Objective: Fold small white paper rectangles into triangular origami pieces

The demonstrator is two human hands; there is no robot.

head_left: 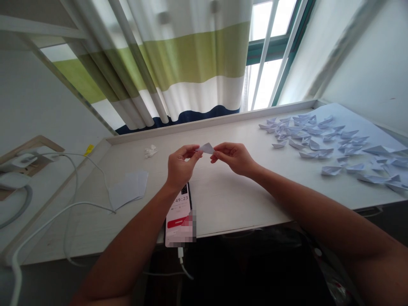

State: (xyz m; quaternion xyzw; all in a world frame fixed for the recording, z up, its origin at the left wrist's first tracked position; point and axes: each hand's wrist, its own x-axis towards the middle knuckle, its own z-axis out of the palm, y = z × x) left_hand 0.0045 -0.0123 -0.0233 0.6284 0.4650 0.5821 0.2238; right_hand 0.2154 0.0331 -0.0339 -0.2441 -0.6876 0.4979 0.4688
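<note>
A small piece of folded white paper is held up above the desk between my two hands. My left hand pinches its left corner between thumb and fingers. At the right corner, the thumb and fingertips of my right hand are closed on the same paper. Below my left forearm lies a phone with a lit screen showing digits, partly covered by the arm. Many folded paper boats are gathered on the right of the desk.
A stack of white paper sheets lies on the left of the desk, with a crumpled tissue behind it. White cables run across the left side. A charging plug hangs from the phone at the front edge. Curtains hang behind.
</note>
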